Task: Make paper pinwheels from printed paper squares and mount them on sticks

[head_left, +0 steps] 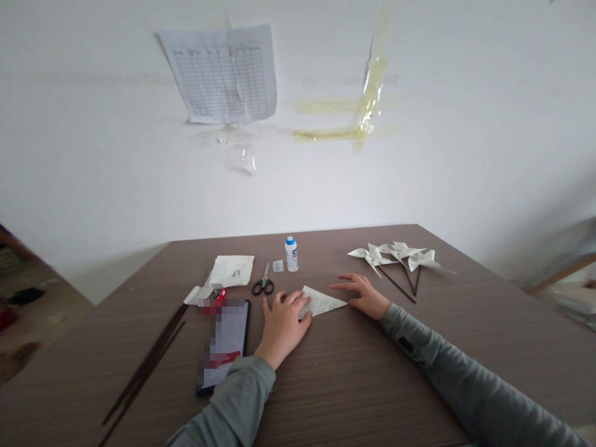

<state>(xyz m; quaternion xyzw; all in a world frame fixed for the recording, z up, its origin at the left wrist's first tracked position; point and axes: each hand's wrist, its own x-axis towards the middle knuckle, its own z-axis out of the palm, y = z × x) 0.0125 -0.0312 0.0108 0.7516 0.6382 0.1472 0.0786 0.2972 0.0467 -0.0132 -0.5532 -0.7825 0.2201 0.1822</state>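
A folded paper triangle [321, 302] with print on it lies flat on the brown table. My left hand [285, 323] rests over its left part, fingers spread, and hides that corner. At the triangle's right tip is my right hand [363, 295], its fingers stretched out and apart, with the thumb close to the paper. Behind the left hand lie black-handled scissors [263, 285], blades pointing away. A white glue bottle [291, 254] with a blue cap stands upright beyond the paper, beside a small clear square [278, 266].
Several paper pinwheels [399, 253] on brown sticks lie at the back right. A phone [226, 347] lies left of my left arm. Paper sheets [233, 270], a small red box [216, 295] and dark sticks [149, 366] are farther left. The white wall [321, 192] rises behind the table.
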